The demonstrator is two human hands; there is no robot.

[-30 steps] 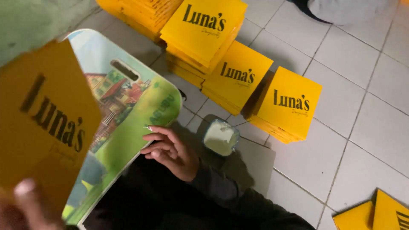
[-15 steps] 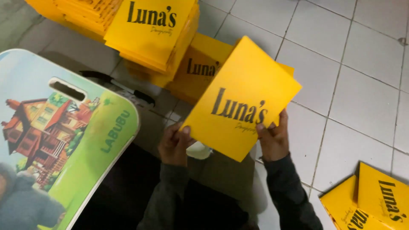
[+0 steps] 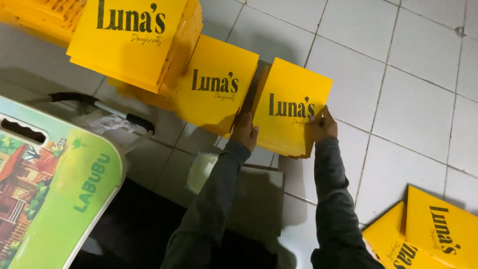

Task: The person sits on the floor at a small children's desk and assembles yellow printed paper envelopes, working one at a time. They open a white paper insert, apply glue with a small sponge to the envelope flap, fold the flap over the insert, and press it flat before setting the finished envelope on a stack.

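Head view looks straight down on a white tiled floor (image 3: 413,89) with both arms, in dark sleeves, stretched toward twelve o'clock. Left hand (image 3: 244,132) grips the left edge of a stack of yellow flat boxes (image 3: 289,117), fingers curled round the side and thumb lying on the edge. Right hand (image 3: 322,124) holds the same stack at its right edge, toward three o'clock, fingers closed over the top sheet and pressing on it. So both hands are closed on that one stack, which rests on the floor near the middle of the picture, tilted slightly, with black lettering on its top face.

Just beside it at nine o'clock lies a second yellow stack (image 3: 216,87), its edge close to the left hand; whether the two stacks touch I cannot tell. Farther toward eleven o'clock sits a taller pile of yellow boxes (image 3: 132,40), overlapping the second stack's upper corner. At four o'clock, well apart from the hands, more yellow boxes (image 3: 433,234) lie at the picture's lower right edge.

At eight o'clock a folding table (image 3: 74,199) with a green border and a printed house scene fills the lower left corner. Between it and the left arm lies a pale cloth (image 3: 201,172) on a grey sheet (image 3: 259,199).
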